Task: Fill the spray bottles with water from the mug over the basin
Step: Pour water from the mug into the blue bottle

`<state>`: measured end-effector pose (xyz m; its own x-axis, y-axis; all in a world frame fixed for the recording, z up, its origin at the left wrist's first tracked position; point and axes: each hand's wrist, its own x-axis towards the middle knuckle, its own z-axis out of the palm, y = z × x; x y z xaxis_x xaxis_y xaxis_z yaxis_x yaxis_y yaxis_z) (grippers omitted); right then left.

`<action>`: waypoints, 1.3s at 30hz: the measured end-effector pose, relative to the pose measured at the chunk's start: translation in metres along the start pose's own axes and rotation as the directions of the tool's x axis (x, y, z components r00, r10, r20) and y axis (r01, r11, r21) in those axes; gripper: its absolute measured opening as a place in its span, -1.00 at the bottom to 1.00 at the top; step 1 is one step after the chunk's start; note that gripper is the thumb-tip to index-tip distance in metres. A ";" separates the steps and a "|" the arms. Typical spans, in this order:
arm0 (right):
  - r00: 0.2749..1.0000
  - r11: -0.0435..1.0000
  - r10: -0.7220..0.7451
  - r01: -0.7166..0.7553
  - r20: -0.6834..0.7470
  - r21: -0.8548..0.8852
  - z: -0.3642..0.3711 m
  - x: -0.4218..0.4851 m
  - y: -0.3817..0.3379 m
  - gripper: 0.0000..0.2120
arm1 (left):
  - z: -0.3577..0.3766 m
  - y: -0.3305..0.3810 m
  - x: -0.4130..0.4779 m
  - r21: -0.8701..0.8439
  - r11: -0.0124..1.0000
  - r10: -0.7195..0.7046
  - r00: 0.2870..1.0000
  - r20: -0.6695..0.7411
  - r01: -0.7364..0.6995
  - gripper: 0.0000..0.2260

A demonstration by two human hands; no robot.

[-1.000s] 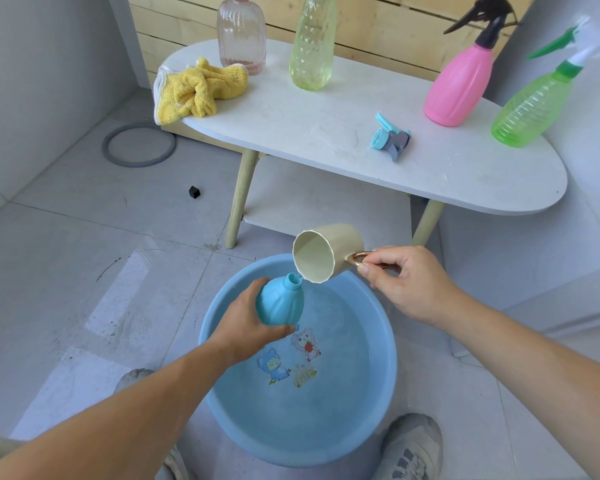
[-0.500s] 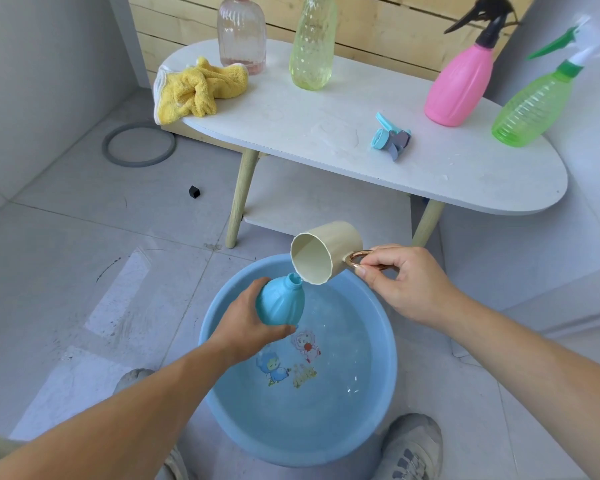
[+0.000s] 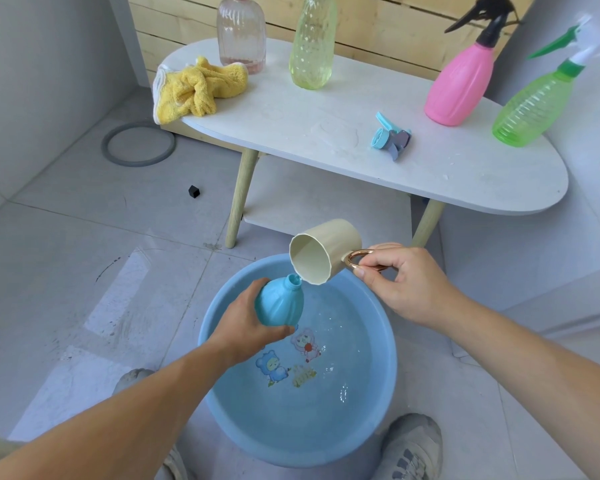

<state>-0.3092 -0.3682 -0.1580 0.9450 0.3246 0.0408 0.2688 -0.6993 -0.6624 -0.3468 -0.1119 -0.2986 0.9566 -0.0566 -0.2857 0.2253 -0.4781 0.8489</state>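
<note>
Head view. My left grip [image 3: 246,327] is curled round the body of the blue bottle [image 3: 279,303], holding it tilted with its open neck toward the mug [image 3: 326,251]. My right grip [image 3: 406,282] pinches the mug's ring handle. The mug is tipped, with its lower lip just beside the bottle neck.

Directly below both grips, the blue basin [image 3: 394,358] holds water and stands on the grey tile floor [image 3: 84,271].

Beyond the grips is the white oval counter [image 3: 326,133]. It carries a loose spray head [image 3: 390,136], with a pink spray bottle [image 3: 459,88] and a green spray bottle [image 3: 530,109] farther right.

The counter's near edge lies beyond the mug, apart from it. Open floor extends left of my left grip.
</note>
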 end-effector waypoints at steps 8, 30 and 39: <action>1.000 0.999 -0.027 0.027 0.000 -0.037 0.000 0.001 -0.001 -0.88 | 0.000 0.001 0.000 0.009 1.000 -0.007 1.000 0.003 0.007 -0.19; 0.994 0.991 -0.107 0.106 0.000 -0.085 0.001 0.002 -0.002 -0.82 | 0.001 -0.003 0.001 0.019 1.000 0.007 1.000 -0.009 -0.007 -0.20; 0.989 0.978 -0.148 0.148 0.016 -0.147 0.000 0.002 -0.003 -0.81 | 0.000 -0.001 0.000 0.016 1.000 0.014 1.000 -0.005 -0.014 -0.22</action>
<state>-0.3081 -0.3652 -0.1563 0.8917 0.4347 0.1259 0.4306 -0.7295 -0.5314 -0.3467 -0.1116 -0.3002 0.9606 -0.0585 -0.2718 0.2094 -0.4909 0.8457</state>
